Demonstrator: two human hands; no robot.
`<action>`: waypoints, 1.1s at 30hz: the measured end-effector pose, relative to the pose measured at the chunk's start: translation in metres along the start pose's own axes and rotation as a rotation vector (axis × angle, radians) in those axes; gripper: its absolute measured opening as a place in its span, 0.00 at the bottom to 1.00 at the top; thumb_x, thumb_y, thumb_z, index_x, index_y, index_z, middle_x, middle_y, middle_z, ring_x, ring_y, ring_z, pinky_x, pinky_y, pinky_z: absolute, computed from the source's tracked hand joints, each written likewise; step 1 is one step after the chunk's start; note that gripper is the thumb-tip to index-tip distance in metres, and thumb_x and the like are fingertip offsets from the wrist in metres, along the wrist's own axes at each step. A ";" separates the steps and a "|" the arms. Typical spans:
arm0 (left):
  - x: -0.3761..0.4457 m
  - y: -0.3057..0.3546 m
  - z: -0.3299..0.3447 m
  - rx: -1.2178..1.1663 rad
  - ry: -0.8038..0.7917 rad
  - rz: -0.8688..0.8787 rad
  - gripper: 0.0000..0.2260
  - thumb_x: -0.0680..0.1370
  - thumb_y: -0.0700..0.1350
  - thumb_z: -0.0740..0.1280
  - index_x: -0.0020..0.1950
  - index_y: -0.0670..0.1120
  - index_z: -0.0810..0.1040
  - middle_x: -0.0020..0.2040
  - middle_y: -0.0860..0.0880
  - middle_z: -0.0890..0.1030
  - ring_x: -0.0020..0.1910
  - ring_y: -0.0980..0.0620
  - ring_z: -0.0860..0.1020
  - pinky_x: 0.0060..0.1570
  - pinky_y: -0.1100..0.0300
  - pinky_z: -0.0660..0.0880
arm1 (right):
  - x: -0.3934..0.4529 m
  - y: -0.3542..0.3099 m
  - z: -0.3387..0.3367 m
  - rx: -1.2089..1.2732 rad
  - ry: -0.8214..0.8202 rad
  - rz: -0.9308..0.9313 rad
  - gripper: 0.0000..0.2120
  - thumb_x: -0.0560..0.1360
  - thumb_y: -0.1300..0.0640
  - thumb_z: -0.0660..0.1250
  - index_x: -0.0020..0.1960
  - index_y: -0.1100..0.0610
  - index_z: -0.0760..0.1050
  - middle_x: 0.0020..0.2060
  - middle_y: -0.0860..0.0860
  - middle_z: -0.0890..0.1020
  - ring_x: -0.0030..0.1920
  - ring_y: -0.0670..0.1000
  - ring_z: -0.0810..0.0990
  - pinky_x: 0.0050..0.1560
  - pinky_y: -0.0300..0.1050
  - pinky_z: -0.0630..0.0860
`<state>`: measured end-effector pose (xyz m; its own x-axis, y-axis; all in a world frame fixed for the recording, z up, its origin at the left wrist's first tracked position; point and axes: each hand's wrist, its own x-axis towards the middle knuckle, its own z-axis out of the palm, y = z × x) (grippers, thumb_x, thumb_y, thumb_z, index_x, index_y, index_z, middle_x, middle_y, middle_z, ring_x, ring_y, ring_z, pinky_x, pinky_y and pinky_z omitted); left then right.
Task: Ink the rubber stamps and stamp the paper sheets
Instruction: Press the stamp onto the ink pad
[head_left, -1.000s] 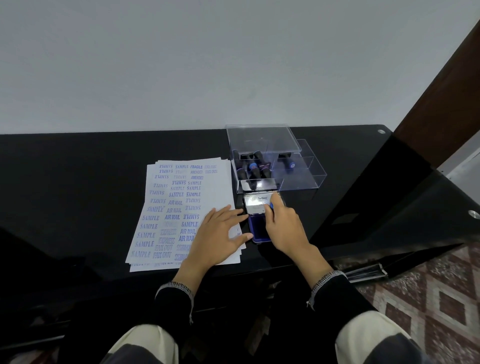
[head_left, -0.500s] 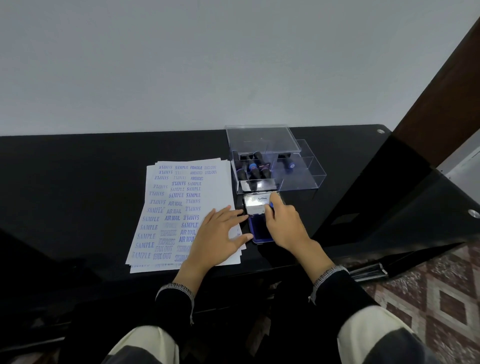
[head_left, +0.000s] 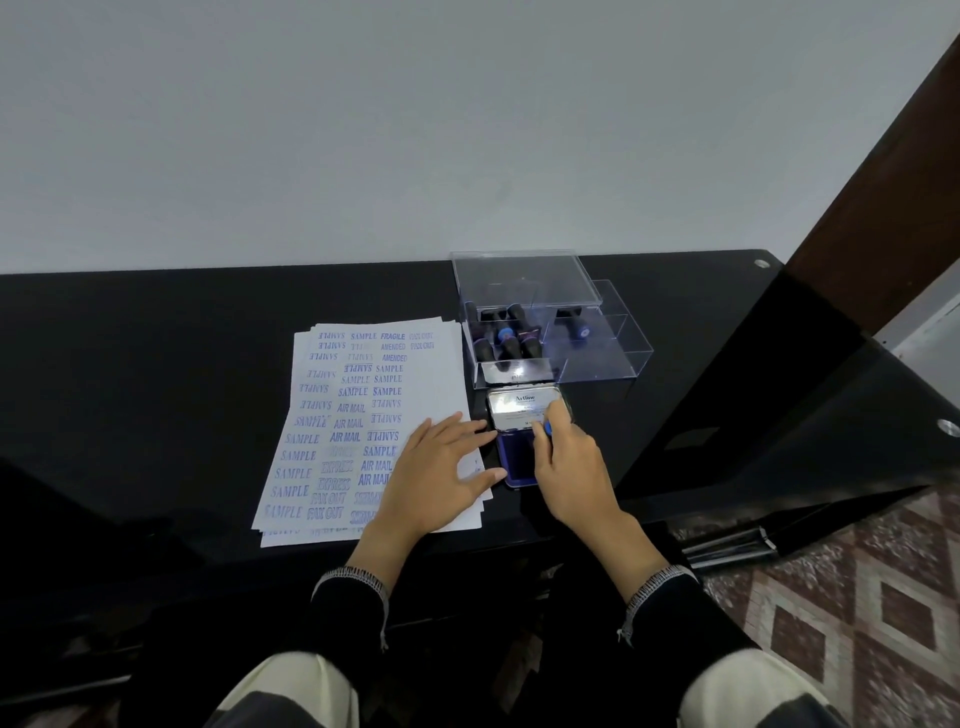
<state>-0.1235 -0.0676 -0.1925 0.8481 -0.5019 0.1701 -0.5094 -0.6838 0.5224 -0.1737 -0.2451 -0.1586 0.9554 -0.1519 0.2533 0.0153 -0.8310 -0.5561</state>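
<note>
Several stamps (head_left: 506, 343) in clear box (head_left: 618, 364)

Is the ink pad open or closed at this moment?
Open. The ink pad's blue surface is exposed, and its silver lid stands raised behind it. The right hand holds a stamp over it.

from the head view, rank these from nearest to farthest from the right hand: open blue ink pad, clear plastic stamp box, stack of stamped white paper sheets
1. Open blue ink pad: directly under the right hand, at its fingers.
2. Stack of stamped white paper sheets: to the left, beyond the ink pad, under the left hand.
3. Clear plastic stamp box: farther back, past the pad's lid.
</note>
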 end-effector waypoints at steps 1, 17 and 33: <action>0.000 0.000 0.000 0.002 0.002 0.002 0.25 0.76 0.66 0.61 0.72 0.59 0.69 0.73 0.63 0.66 0.75 0.62 0.55 0.74 0.60 0.42 | 0.002 -0.001 -0.001 -0.003 -0.015 0.006 0.08 0.81 0.58 0.56 0.45 0.51 0.59 0.32 0.52 0.73 0.30 0.52 0.73 0.28 0.45 0.67; 0.001 -0.001 0.000 -0.002 -0.019 -0.010 0.25 0.76 0.65 0.61 0.72 0.59 0.68 0.73 0.62 0.65 0.75 0.62 0.54 0.74 0.60 0.42 | 0.008 -0.005 -0.006 -0.051 -0.059 0.021 0.08 0.82 0.57 0.55 0.46 0.52 0.58 0.32 0.51 0.73 0.29 0.51 0.72 0.28 0.43 0.63; 0.001 0.001 -0.002 0.002 -0.025 -0.013 0.25 0.76 0.66 0.61 0.72 0.59 0.68 0.73 0.63 0.65 0.75 0.62 0.54 0.75 0.59 0.42 | 0.032 -0.012 -0.018 -0.112 -0.226 0.100 0.05 0.82 0.55 0.53 0.47 0.54 0.60 0.32 0.50 0.69 0.36 0.57 0.71 0.35 0.48 0.65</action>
<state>-0.1230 -0.0681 -0.1901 0.8507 -0.5060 0.1427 -0.4988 -0.6912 0.5229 -0.1489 -0.2495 -0.1294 0.9923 -0.1233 0.0111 -0.1032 -0.8736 -0.4756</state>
